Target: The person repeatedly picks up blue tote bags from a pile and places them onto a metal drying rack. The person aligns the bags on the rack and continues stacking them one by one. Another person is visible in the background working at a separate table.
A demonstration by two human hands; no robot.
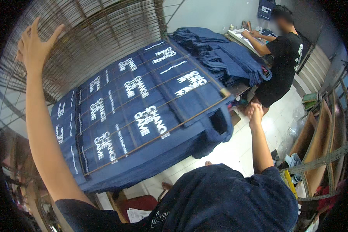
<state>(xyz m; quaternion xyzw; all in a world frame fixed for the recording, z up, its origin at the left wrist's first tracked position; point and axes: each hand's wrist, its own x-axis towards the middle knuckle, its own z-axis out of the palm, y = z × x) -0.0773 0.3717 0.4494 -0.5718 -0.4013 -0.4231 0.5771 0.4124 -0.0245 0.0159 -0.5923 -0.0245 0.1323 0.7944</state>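
**Inspector A:** Left hand (35,45) at ten o'clock, raised, fingers spread flat against the lifted wire-mesh frame (100,34). It presses the frame and does not grip it. Right hand (255,115) at three o'clock, fingers curled near the corner of the thin metal frame (220,97) lying over the work. Whether it actually grips anything I cannot tell.

**Inspector B:** And the work itself?

**Inspector A:** Navy fabric bags (135,116) laid in rows across the centre, under the thin frame. Every panel I can see carries a block of white lettering, so I judge the printing on this layer done. The bags remain on the bed, so clearing them is what is left.

**Inspector B:** Other stock?

**Inspector A:** A heap of navy bags (224,54) at one o'clock, lying loosely overlapped rather than squared. Beyond it a co-worker (280,58) in a black shirt handles a flat white item on a bench. A navy bag with white print hangs on the wall (265,8) at twelve o'clock. Wooden racks (321,135) stand at four o'clock.
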